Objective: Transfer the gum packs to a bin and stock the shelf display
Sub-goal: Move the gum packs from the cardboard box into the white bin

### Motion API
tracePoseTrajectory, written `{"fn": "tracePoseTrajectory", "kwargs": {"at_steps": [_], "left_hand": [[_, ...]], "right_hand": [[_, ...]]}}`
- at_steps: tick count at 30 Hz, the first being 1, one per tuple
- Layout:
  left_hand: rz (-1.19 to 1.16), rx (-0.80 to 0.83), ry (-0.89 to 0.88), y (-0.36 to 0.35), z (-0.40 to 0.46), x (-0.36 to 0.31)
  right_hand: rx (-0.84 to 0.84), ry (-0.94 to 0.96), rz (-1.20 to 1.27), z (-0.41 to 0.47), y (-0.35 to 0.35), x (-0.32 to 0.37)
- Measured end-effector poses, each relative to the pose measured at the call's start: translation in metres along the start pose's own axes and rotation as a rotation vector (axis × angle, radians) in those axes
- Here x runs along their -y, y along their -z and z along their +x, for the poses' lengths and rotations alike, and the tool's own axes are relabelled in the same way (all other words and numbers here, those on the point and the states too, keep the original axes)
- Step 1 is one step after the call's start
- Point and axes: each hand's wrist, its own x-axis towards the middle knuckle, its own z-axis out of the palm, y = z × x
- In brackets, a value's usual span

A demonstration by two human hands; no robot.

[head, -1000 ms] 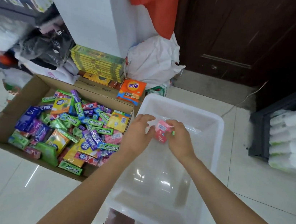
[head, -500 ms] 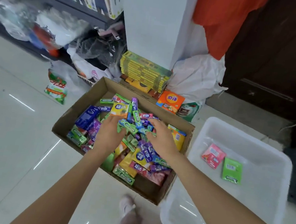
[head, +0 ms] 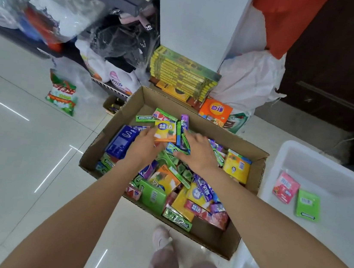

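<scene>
Both hands dig in the box [head: 255, 166]: left hand [head: 145, 145] grips a yellow pack [head: 165, 130], right hand [head: 198, 153] lies spread on the gum packs [head: 165, 179], likely gathering. Two packs [head: 296, 195] lie in the bin [head: 292, 153] just beside.

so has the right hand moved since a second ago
Yes. A second ago the right hand was over the white bin, holding a pink pack. Now it reaches over the gum packs in the cardboard box, left of the bin.
</scene>
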Motion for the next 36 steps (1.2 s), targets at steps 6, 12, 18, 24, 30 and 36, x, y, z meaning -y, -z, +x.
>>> {"fn": "tracePoseTrajectory", "kwargs": {"at_steps": [6,12,18,24,30,36], "left_hand": [[-0.152,-0.115,0.148,-0.001,0.018,-0.001],[-0.194,-0.142,0.126,0.004,0.019,-0.009],[-0.354,-0.249,0.101,0.012,-0.006,-0.023],[-0.472,-0.348,0.056,0.024,-0.036,-0.037],[-0.519,-0.257,0.028,0.008,-0.062,-0.08],[-0.647,-0.129,-0.076,-0.037,-0.086,-0.154]], "right_hand": [[-0.059,-0.027,-0.044,0.003,0.005,0.003],[0.109,0.001,-0.042,-0.002,0.013,-0.001],[-0.03,-0.009,0.044,-0.01,0.011,-0.001],[-0.169,-0.144,0.382,-0.024,0.027,-0.018],[-0.296,-0.16,0.769,-0.053,0.057,-0.042],[-0.428,-0.257,0.998,-0.096,0.086,-0.1]]}}
